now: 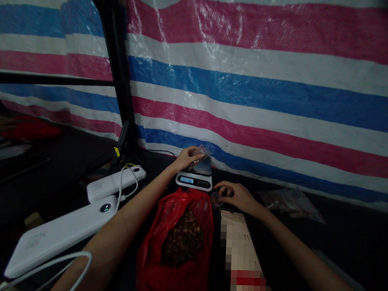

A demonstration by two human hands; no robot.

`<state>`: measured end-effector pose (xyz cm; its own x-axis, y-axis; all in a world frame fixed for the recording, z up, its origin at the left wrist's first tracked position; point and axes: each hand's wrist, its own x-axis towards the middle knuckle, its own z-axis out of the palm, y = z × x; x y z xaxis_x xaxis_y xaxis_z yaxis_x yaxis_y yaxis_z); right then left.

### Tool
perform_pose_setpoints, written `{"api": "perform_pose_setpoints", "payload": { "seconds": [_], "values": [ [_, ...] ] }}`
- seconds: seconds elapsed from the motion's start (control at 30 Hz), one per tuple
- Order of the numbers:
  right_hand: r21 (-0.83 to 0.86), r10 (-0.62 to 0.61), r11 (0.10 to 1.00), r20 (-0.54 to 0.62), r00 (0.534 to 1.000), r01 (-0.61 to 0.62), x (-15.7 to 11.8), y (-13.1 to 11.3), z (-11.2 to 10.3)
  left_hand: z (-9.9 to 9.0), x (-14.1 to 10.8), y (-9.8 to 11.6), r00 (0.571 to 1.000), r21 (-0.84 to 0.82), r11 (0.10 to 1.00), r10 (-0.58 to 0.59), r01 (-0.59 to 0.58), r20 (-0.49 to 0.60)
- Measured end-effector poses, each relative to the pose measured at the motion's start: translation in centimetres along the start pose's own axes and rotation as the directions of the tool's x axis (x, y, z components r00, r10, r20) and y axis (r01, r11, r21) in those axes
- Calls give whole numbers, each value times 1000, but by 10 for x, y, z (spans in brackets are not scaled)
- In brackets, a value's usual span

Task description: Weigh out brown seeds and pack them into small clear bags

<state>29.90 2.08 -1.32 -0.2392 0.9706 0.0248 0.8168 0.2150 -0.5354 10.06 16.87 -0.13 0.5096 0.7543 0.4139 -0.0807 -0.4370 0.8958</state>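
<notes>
My left hand [187, 159] grips a small clear plastic bag [200, 152] with something brownish inside, holding it above the back of a white digital kitchen scale [193, 180]. The scale has a dark weighing platform and a lit display. My right hand [235, 195] hovers with curled fingers next to a small clear round cup [216, 199], to the right of the scale. Whether those fingers hold anything is hard to see. Below the scale, an open red plastic bag [152, 250] holds a heap of dark brown dried pieces [182, 240].
Two white power banks [60, 232] lie left of my left arm, with white cables. A paper sheet [241, 253], pixelated, lies right of the red bag. A clear plastic bag [290, 205] lies farther right. A striped tarp [246, 96] hangs behind the dark table [337, 235].
</notes>
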Motion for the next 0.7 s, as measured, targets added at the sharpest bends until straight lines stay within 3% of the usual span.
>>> {"api": "perform_pose_setpoints", "payload": {
  "seconds": [0.17,0.4,0.6,0.7],
  "values": [
    [-33,-8,999,16,1000,9,-2,-2,2,-3,0,-5,1000,-21,1000,1,-1,5],
    [51,-40,998,46,998,38,-3,4,-6,-5,0,-3,1000,-17,1000,-4,4,-1],
    [360,-4,927,278,961,-101,-11,-5,-26,-7,0,-5,1000,3,1000,0,0,11],
    [286,-36,957,315,948,-59,-18,-27,-40,-9,0,-5,1000,6,1000,-6,6,8]
  ]
}}
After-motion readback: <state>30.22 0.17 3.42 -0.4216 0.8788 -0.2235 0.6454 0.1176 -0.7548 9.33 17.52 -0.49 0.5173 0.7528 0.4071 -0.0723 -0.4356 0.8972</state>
